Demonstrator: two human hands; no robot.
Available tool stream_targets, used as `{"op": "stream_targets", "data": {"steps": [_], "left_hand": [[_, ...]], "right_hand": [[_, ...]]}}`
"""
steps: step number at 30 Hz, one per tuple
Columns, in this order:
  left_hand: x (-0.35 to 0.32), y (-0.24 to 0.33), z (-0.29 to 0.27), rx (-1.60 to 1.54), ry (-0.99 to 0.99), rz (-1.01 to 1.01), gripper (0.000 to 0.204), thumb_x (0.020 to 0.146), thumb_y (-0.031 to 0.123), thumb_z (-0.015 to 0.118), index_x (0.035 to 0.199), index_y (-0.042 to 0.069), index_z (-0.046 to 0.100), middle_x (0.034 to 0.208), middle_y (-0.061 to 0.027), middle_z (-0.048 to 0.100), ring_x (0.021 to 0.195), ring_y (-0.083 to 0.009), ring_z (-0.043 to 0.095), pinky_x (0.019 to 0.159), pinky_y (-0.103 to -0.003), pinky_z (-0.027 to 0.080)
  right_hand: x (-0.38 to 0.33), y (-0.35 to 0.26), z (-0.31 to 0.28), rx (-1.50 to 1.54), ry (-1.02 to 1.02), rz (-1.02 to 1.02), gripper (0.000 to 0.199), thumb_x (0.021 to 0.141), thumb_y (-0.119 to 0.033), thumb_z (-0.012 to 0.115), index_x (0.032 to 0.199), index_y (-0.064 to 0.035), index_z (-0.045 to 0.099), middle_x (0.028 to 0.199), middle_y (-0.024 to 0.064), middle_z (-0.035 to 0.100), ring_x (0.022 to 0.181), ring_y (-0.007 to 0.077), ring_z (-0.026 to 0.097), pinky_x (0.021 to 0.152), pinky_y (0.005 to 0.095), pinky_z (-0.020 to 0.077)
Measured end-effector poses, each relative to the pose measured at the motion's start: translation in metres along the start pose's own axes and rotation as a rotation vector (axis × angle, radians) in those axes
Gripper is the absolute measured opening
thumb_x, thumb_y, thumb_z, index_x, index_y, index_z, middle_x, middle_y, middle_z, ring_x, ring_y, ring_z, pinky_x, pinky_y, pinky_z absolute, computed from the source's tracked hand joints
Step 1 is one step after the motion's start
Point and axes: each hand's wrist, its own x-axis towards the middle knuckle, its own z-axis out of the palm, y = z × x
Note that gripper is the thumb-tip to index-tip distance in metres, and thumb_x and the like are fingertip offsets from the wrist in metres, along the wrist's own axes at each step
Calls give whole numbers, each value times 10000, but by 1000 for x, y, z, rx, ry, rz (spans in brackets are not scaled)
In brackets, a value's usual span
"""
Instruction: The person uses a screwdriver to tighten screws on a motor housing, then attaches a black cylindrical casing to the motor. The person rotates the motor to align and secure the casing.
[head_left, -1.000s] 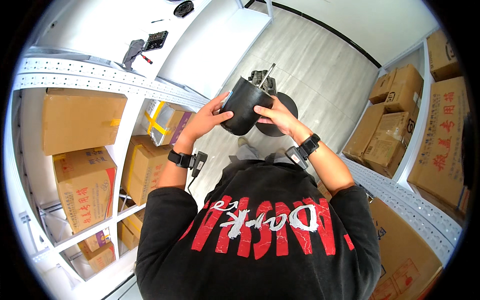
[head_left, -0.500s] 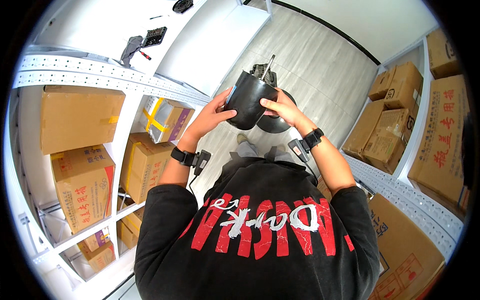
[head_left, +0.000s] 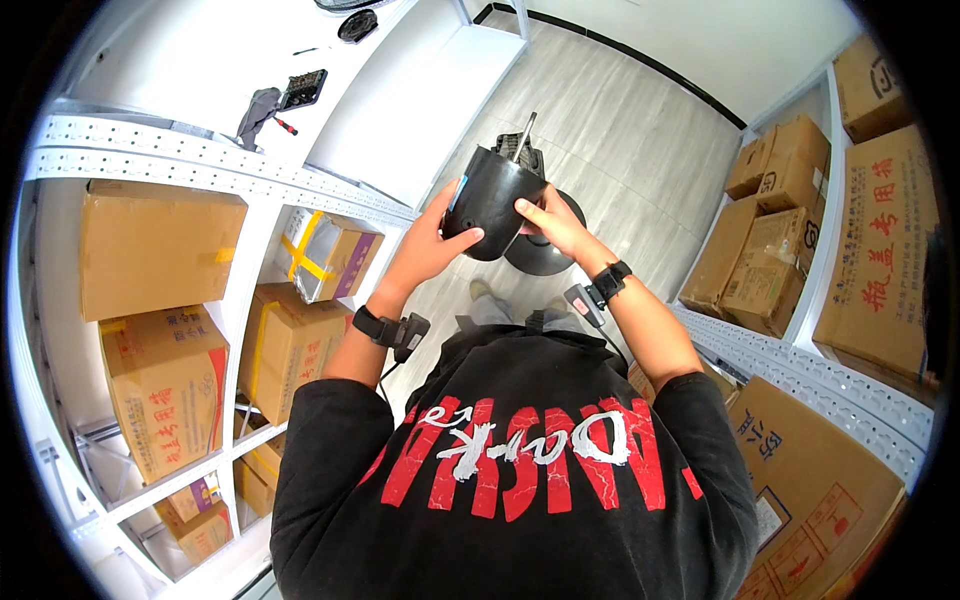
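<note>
Between both hands is a black, cup-shaped housing [head_left: 492, 205], like the rear motor cover of a fan, tilted with its wide rim away from me. My left hand [head_left: 440, 240] grips its left side, thumb across the near face. My right hand [head_left: 552, 222] holds the right side, thumb on top near the rim. A bare metal shaft [head_left: 525, 138] and a dark ribbed part [head_left: 508, 142] show just beyond the rim; whether they join the housing is hidden. Below and to the right, a round black base [head_left: 545, 257] is partly covered by my right hand and the housing.
On the white tabletop [head_left: 200, 60] at upper left lie a tool-bit case [head_left: 304, 89], a red-and-black screwdriver [head_left: 287, 127], a grey cloth [head_left: 258, 112] and a round black part [head_left: 357, 26]. Shelves with cardboard boxes [head_left: 165, 250] stand on both sides; grey floor [head_left: 620, 130] lies ahead.
The housing and both hands appear slightly farther left in the picture, and the surroundings have shifted a little too. Both hands keep their grip on the housing.
</note>
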Motion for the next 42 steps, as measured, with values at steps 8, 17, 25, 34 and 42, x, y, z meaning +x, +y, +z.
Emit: {"op": "stream_targets", "data": {"steps": [8,17,25,34,42], "left_hand": [[-12,6,7,-2,22,19,870,829,225,770,1520,0,292,1422,-208,490,1239,-255,544,992,-351,474],[-3,2,6,-36,24,-17,913,813,253,786,1514,-33,277,1411,-231,488,1269,-273,526,1032,-359,445],[-8,15,2,131,-2,46,1069,691,288,879,1506,-19,258,1418,-208,471,1311,-292,484,1071,-383,406],[2,-2,5,94,127,66,1014,652,266,895,1466,-19,364,1320,-198,555,1188,-262,577,1013,-363,452],[-3,17,3,64,103,-7,959,686,164,870,1483,6,360,1377,-141,509,1253,-219,508,1060,-349,400]], "right_hand": [[-21,-36,24,65,7,100,771,834,-368,793,1388,-43,367,1311,112,524,1142,189,551,835,336,522],[-17,-35,33,32,147,-48,797,831,-419,777,1348,26,364,1241,161,560,1081,223,605,751,323,564],[-23,-29,47,94,155,45,867,852,-407,769,1377,50,252,1333,211,475,1182,315,562,848,438,569],[-2,-19,-54,137,-41,68,494,946,-401,650,1284,-50,561,1290,91,588,1081,200,615,883,337,542],[65,9,-95,-828,84,-204,963,708,-115,814,1521,-64,300,1514,196,410,1352,337,460,1126,406,378]]}}
